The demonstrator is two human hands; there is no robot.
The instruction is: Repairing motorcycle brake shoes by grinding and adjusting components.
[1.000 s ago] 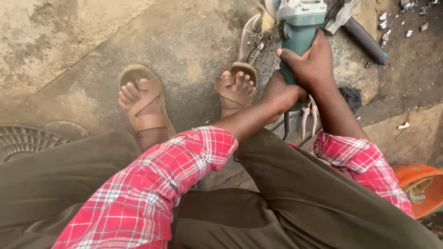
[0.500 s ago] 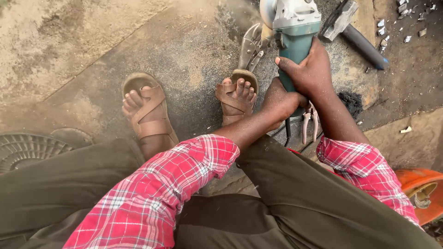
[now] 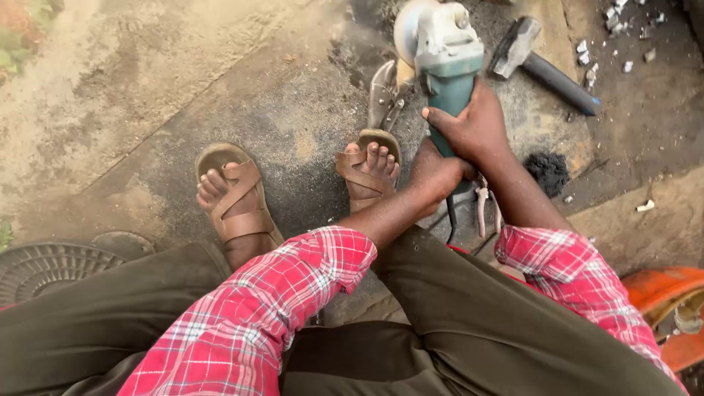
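The concrete floor (image 3: 169, 88) is lying under everything, dusty and stained, and the angle grinder (image 3: 446, 59) is serving here as the landmark. The person is sitting above it, dark trousers and red plaid sleeves filling the lower part of the view. To the lower left of the grinder, at the picture's edge, a round ribbed metal cover (image 3: 40, 264) is resting on the floor. To the lower right of the grinder, an orange container (image 3: 664, 293) is poking in from the edge; something pale is sitting inside it, but what it is cannot be told. Left of the grinder and below it, two feet in brown sandals (image 3: 233, 194) are planted on the floor, the nearer foot just beside the tool.

The grinder itself, green-bodied with a grey head and a pale disc, is pointing away from the person near the top centre. The right hand (image 3: 473, 128) is wrapping its body, the grip pressed closed around the green housing. The left hand (image 3: 434, 176) is sitting just below, at the grinder's rear end, its grip curled closed there too, though the fingers are mostly hidden. Right of the grinder a hammer (image 3: 539, 62) is lying. Just left of the disc, locking pliers (image 3: 385, 99) are lying. Below the hands, pale-handled pliers (image 3: 484, 209) are showing.
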